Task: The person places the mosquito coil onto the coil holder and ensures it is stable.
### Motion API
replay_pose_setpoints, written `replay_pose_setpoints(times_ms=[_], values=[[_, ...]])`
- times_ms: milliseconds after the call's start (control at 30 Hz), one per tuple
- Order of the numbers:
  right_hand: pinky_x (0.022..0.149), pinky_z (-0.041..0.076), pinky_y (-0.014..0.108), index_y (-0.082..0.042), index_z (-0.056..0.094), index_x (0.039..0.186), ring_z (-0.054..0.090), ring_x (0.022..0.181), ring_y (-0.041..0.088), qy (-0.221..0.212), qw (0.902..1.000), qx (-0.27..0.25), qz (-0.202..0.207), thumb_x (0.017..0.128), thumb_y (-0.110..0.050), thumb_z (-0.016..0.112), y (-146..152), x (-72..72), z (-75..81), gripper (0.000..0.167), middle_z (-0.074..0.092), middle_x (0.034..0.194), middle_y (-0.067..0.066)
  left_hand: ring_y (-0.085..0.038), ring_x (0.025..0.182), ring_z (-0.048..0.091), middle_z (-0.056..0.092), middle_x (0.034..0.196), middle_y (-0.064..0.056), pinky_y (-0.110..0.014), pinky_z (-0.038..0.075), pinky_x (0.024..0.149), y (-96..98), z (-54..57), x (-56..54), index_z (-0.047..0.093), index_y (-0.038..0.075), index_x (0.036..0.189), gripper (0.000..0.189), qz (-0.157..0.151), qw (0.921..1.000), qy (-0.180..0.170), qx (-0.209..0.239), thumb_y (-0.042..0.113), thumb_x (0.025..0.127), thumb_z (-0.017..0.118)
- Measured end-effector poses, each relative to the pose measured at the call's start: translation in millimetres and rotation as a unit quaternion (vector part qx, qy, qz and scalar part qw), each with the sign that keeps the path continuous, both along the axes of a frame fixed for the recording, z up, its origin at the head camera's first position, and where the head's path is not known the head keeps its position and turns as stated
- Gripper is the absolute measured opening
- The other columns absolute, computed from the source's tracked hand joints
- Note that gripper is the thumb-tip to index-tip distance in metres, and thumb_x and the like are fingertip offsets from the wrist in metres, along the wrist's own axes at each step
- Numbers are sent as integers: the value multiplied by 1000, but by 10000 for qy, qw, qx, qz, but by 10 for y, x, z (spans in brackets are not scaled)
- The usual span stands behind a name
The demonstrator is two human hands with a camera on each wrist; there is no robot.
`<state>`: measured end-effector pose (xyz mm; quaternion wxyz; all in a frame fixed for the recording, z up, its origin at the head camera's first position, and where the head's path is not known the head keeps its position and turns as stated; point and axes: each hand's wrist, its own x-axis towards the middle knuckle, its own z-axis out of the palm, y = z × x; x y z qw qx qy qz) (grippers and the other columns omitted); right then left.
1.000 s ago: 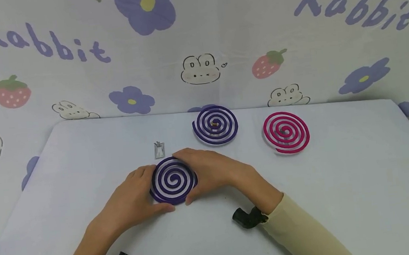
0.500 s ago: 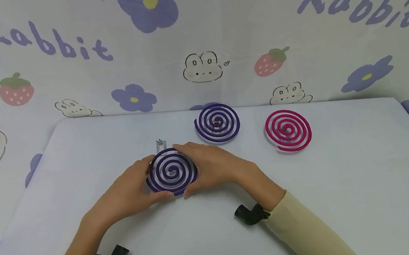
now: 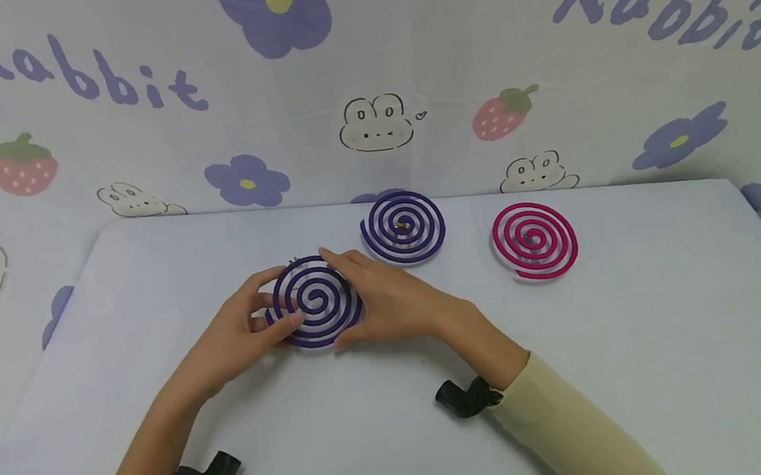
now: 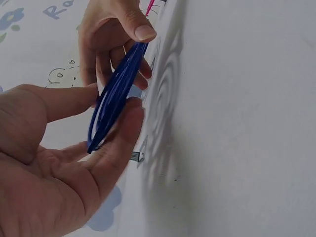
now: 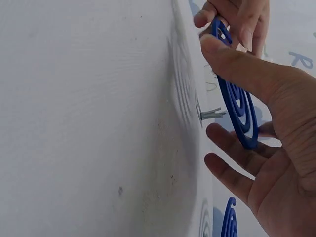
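Observation:
A dark blue mosquito coil [image 3: 314, 302] is held above the white tabletop, its shadow falling on the surface. My left hand [image 3: 241, 331] pinches its left side, thumb on top and fingers underneath. At the opposite edge my right hand [image 3: 396, 297] grips the coil between thumb and fingers. Beneath the coil stands a small metal coil stand [image 5: 212, 114], upright prongs raised; in the head view the coil mostly covers it. A gap shows between the coil and the stand in the right wrist view.
Toward the back of the table [image 3: 572, 372] a second dark blue coil [image 3: 403, 228] sits raised on a stand. A pink coil [image 3: 535, 242] stands to its right. A patterned cloth [image 3: 431, 49] hangs behind the table's far edge.
Both hands have carried the blue coil away from me until it covers most of the metal stand. The left thumb has slid inward over the coil. The other two coils stay put.

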<state>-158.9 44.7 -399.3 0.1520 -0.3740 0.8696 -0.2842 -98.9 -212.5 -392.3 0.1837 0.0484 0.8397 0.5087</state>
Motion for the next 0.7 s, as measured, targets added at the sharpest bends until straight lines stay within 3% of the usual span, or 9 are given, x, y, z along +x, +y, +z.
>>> replay_pose_setpoints(times_ms=[133, 300, 400, 500, 600, 700], values=[[128, 38, 40, -11, 18, 170, 47, 150, 24, -258, 9993, -275, -27, 78, -36, 96, -38, -51, -2, 123, 44, 163, 11, -26, 112, 76, 61, 143, -29, -31, 66, 88, -46, -22, -41, 30, 16, 165, 74, 263, 9959, -289, 817, 15, 103, 70], [128, 39, 42, -13, 19, 170, 47, 149, 23, -648, 9953, -714, -42, 79, -37, 95, -98, -124, 10, 121, 44, 163, 11, -12, 109, 74, 59, 147, -29, -29, 65, 88, -120, 0, -60, 30, 15, 165, 72, 491, 9906, -400, 1209, 9, 103, 67], [124, 44, 42, -17, 23, 170, 52, 146, 22, -898, 9892, -1133, -248, 87, -37, 88, -139, -149, -2, 107, 46, 164, 8, -8, 108, 74, 57, 149, -29, -28, 65, 90, -159, 23, -59, 28, 15, 166, 72, 561, 9892, -466, 1270, 12, 105, 66], [112, 55, 40, -19, 32, 167, 62, 135, 25, -1123, 9791, -1603, -558, 96, -31, 80, -195, -172, -28, 87, 53, 159, 8, -7, 107, 74, 55, 151, -29, -28, 65, 90, -204, 45, -68, 27, 16, 167, 72, 662, 9882, -492, 1292, 15, 106, 65], [98, 62, 37, -19, 36, 165, 69, 124, 28, -1455, 9639, -2069, -832, 97, -20, 78, -257, -204, -53, 80, 60, 148, 11, -6, 106, 74, 55, 153, -28, -27, 65, 88, -229, 56, -112, 27, 17, 167, 72, 769, 9882, -411, 1261, 19, 106, 65], [102, 62, 36, -20, 36, 165, 69, 129, 31, -1811, 9454, -2474, -1102, 96, -12, 78, -300, -238, -71, 81, 60, 144, 14, -6, 105, 75, 56, 154, -25, -25, 64, 88, -207, 43, -194, 27, 17, 167, 72, 834, 9899, -266, 1118, 26, 106, 66]])
